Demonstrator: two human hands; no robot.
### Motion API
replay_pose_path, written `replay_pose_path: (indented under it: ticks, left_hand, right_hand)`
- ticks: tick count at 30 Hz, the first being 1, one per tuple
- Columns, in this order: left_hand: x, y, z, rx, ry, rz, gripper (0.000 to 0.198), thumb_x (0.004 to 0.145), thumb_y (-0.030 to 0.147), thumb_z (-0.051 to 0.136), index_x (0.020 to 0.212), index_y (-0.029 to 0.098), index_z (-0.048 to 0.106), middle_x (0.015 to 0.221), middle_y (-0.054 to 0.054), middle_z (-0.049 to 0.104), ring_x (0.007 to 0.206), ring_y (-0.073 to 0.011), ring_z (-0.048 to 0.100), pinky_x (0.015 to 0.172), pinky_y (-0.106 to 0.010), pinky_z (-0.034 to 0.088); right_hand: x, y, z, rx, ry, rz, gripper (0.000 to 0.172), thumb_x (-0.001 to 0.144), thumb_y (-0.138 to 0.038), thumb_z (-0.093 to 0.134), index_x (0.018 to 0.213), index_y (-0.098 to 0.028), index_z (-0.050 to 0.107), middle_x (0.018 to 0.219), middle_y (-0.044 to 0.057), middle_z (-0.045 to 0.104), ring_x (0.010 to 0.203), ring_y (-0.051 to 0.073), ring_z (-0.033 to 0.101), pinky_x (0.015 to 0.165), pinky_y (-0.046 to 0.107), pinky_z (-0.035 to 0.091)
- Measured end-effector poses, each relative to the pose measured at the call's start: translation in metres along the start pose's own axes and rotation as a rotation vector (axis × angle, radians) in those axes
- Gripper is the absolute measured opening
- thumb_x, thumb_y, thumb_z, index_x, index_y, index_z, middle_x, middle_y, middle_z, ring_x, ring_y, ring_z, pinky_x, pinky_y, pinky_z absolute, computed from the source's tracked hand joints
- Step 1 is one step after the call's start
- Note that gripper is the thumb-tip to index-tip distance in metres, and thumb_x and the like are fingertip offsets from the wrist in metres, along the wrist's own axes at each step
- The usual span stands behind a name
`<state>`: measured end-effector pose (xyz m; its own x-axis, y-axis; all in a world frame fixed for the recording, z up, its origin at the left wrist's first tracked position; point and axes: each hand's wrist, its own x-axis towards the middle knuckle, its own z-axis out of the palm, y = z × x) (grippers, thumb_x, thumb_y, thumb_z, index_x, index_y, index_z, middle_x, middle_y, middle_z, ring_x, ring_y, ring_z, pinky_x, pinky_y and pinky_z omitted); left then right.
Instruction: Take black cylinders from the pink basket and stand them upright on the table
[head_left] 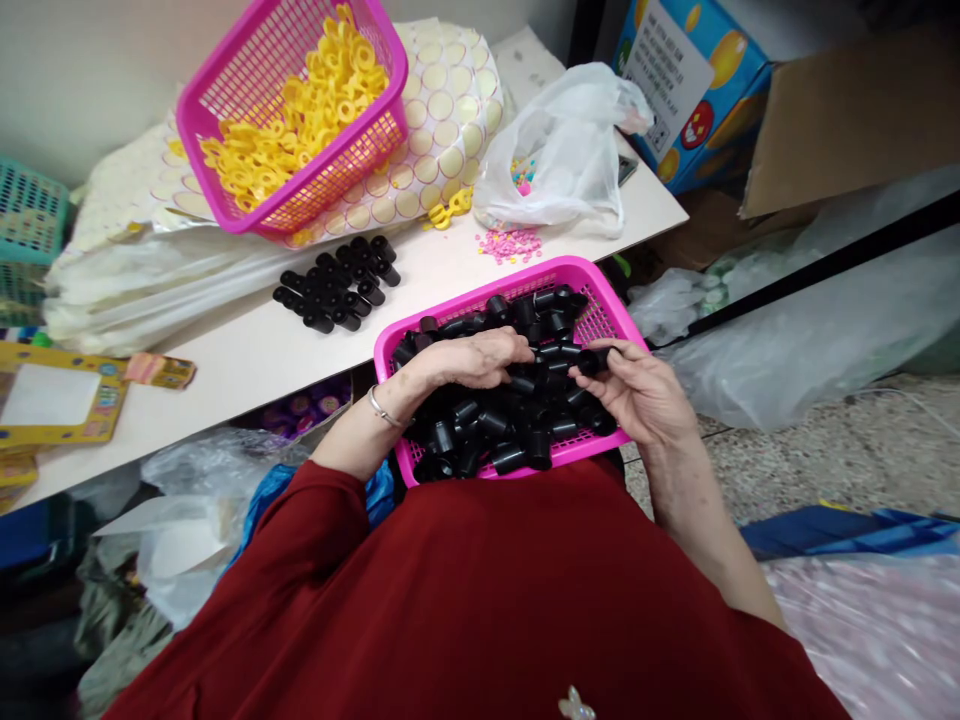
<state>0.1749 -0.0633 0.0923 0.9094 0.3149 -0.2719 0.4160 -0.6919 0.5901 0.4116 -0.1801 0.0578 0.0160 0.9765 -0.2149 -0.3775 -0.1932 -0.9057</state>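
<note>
A pink basket [600, 300] rests on my lap, full of several small black plastic tubes [517, 425]. My left hand [476, 358] lies palm down on the pile, fingers curled into the tubes, with a silver bracelet on the wrist. My right hand [637, 390] sits at the basket's right side and pinches one black tube [592, 360] between thumb and fingertips. A row of several black tubes [337, 283] stands grouped on the white table [247, 350] just beyond the basket.
A second pink basket [225, 60] of yellow rings leans on a patterned bag at the back. A white plastic bag [562, 150], loose pink beads [510, 243], a teal basket [26, 220], yellow cards [52, 395] and a cardboard box [847, 110] surround the table.
</note>
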Motion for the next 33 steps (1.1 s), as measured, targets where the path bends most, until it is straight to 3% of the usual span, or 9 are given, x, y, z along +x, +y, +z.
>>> replay_pose_path:
  ticks: [4, 8, 10, 12, 17, 22, 26, 33]
  left_hand:
    - [0.004, 0.003, -0.003, -0.147, 0.147, -0.113, 0.043, 0.082, 0.011, 0.06, 0.123, 0.018, 0.066, 0.115, -0.008, 0.072, 0.112, -0.0211, 0.063, 0.106, -0.038, 0.047]
    - [0.012, 0.011, -0.001, -0.651, 0.419, -0.128, 0.041, 0.076, 0.026, 0.076, 0.114, 0.013, 0.069, 0.104, -0.007, 0.073, 0.1, -0.02, 0.066, 0.094, -0.035, 0.052]
    - [0.012, 0.014, 0.0, -0.898, 0.495, -0.121, 0.049, 0.068, 0.035, 0.085, 0.11, 0.012, 0.07, 0.101, -0.007, 0.072, 0.096, -0.0189, 0.066, 0.088, -0.033, 0.053]
    - [0.011, 0.017, 0.0, -1.024, 0.495, -0.13, 0.055, 0.062, 0.041, 0.09, 0.105, 0.012, 0.072, 0.095, -0.005, 0.071, 0.09, -0.0175, 0.065, 0.083, -0.033, 0.053]
    - [0.007, 0.024, -0.007, -0.88, 0.516, -0.049, 0.048, 0.053, 0.044, 0.095, 0.084, 0.014, 0.075, 0.096, -0.006, 0.068, 0.093, -0.0187, 0.062, 0.085, -0.034, 0.05]
    - [0.007, 0.035, -0.009, -0.647, 0.43, -0.112, 0.038, 0.063, 0.037, 0.089, 0.089, 0.014, 0.076, 0.087, -0.002, 0.068, 0.085, -0.0174, 0.061, 0.081, -0.03, 0.048]
    - [0.007, 0.042, -0.007, -0.633, 0.387, -0.181, 0.035, 0.068, 0.033, 0.085, 0.096, 0.013, 0.076, 0.08, 0.001, 0.067, 0.08, -0.0161, 0.061, 0.076, -0.027, 0.047]
    - [0.01, 0.045, -0.011, -0.532, 0.359, -0.149, 0.027, 0.066, 0.029, 0.084, 0.087, 0.014, 0.076, 0.078, 0.001, 0.068, 0.078, -0.0152, 0.061, 0.074, -0.026, 0.046]
  right_hand:
    - [-0.001, 0.004, 0.009, -0.011, 0.032, -0.013, 0.037, 0.074, -0.048, 0.085, 0.1, -0.026, 0.069, 0.088, 0.0, 0.072, 0.078, 0.018, 0.074, 0.082, 0.042, 0.067]
    - [0.0, 0.01, 0.022, -0.062, 0.074, -0.19, 0.045, 0.067, -0.045, 0.091, 0.103, -0.026, 0.071, 0.089, -0.001, 0.073, 0.077, 0.014, 0.071, 0.07, 0.029, 0.063]
    - [0.0, 0.01, 0.028, -0.066, 0.092, -0.299, 0.043, 0.068, -0.041, 0.091, 0.104, -0.028, 0.072, 0.095, -0.001, 0.075, 0.084, 0.014, 0.072, 0.074, 0.027, 0.062]
    - [0.0, 0.009, 0.033, -0.071, 0.11, -0.394, 0.038, 0.072, -0.038, 0.089, 0.106, -0.03, 0.072, 0.101, -0.001, 0.076, 0.091, 0.015, 0.072, 0.082, 0.029, 0.062]
    - [-0.001, 0.004, 0.041, -0.156, 0.177, -0.504, 0.036, 0.076, -0.036, 0.086, 0.109, -0.03, 0.072, 0.105, 0.001, 0.075, 0.097, 0.018, 0.073, 0.09, 0.034, 0.061]
    - [-0.004, 0.003, 0.04, -0.283, 0.181, -0.479, 0.033, 0.08, -0.035, 0.081, 0.111, -0.028, 0.071, 0.108, 0.004, 0.073, 0.099, 0.019, 0.072, 0.089, 0.036, 0.061]
    - [-0.002, 0.003, 0.037, -0.402, 0.193, -0.506, 0.031, 0.081, -0.034, 0.078, 0.11, -0.026, 0.072, 0.107, 0.005, 0.071, 0.1, 0.021, 0.07, 0.088, 0.038, 0.061]
    - [-0.004, 0.004, 0.034, -0.472, 0.208, -0.568, 0.028, 0.083, -0.03, 0.075, 0.11, -0.026, 0.071, 0.105, 0.004, 0.07, 0.095, 0.019, 0.07, 0.083, 0.036, 0.062]
